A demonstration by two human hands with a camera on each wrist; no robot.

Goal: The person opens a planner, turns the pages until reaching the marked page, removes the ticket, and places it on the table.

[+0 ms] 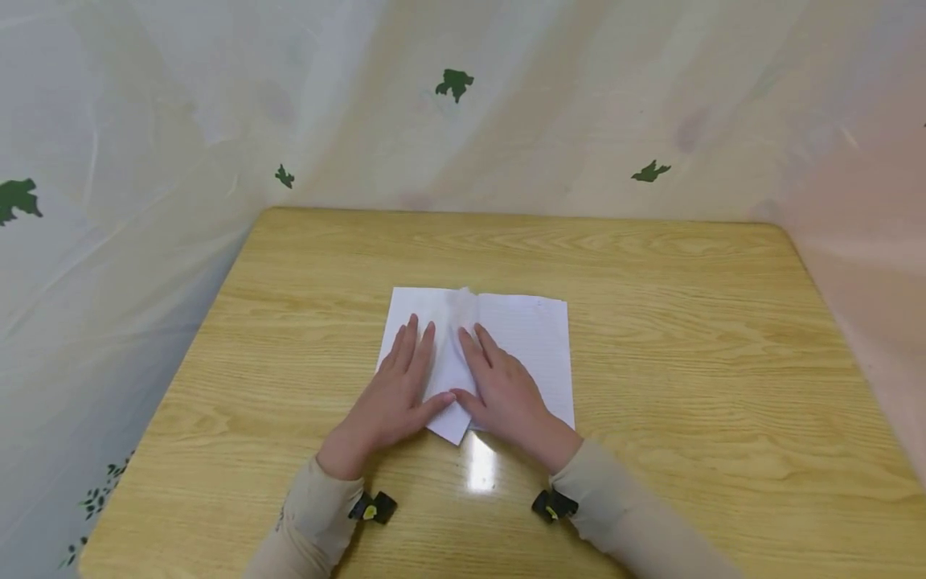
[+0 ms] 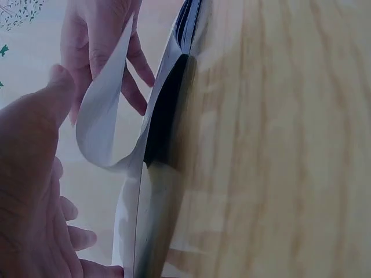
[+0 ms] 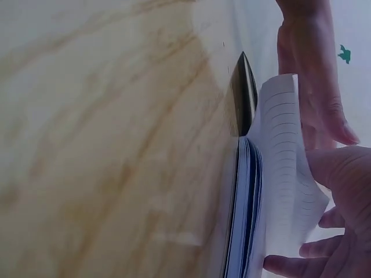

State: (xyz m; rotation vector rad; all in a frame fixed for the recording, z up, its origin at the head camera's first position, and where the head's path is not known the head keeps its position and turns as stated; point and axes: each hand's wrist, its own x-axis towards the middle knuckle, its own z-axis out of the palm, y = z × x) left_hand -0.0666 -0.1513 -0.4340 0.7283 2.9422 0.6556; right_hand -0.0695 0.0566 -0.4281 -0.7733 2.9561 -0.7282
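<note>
Beige sleeves [image 1: 318, 497] closest, black gadget [image 1: 373, 507] by each wrist. Left hand [image 1: 387, 402]: fingers basically straight, laid over left side of notebook [image 1: 547, 354], not gripping. Right hand [image 1: 515, 394]: fingers straight-ish too, against curled-up page [image 1: 452, 420] near middle, no real grip visible. Thumb tips about meeting. Notebook spread out mid tabletop [image 1: 687, 338]. Behind: pale curtain [image 1: 550, 96], green bird-ish shapes.

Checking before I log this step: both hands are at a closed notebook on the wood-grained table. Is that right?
Not quite: the notebook is open, not closed. The head view shows its pages spread to both sides. The left hand and right hand are indeed at it, on the wood-grained table.
</note>
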